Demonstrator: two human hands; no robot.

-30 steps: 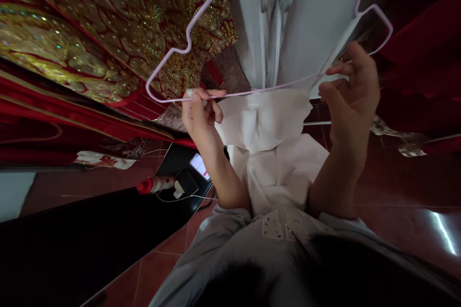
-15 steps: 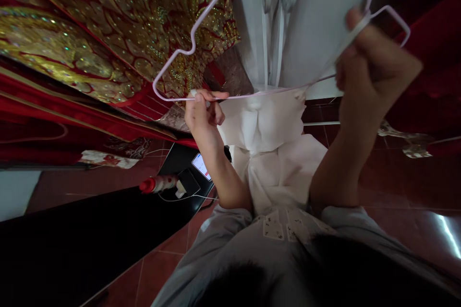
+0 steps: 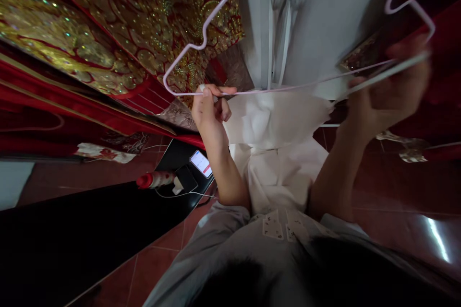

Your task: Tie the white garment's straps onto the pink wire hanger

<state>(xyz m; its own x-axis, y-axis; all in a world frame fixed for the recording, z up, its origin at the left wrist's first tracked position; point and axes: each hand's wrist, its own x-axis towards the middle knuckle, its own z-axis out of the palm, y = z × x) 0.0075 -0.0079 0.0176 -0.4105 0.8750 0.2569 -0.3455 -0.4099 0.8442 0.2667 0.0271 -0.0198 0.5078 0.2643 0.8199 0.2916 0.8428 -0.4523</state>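
A pale pink clothes hanger [image 3: 220, 5] spans the view, its notched shoulders at either side and its long bottom bar nearest me. My left hand [image 3: 213, 105] pinches that bar near its left corner; a small white band or ring shows at one finger. Below the bar hangs a white garment [image 3: 277, 117], partly covering my lap. From the garment's right corner a narrow white strap [image 3: 382, 76] is drawn out taut to my right hand [image 3: 392, 88], which is blurred, with fingers closed round the strap near the hanger's right corner.
Red and gold sequined clothing [image 3: 118, 19] hangs at the left, and dark red cloth [image 3: 446, 86] at the right. A white panel [image 3: 324, 14] stands ahead. On a black bench [image 3: 90, 230] lie a lit phone [image 3: 201, 163], a red-capped bottle [image 3: 154, 180], a dark box and a cable.
My right hand has moved right and outward, stretching the strap toward the hanger's right corner. The hanger has shifted slightly right, with my left hand still on its bar.
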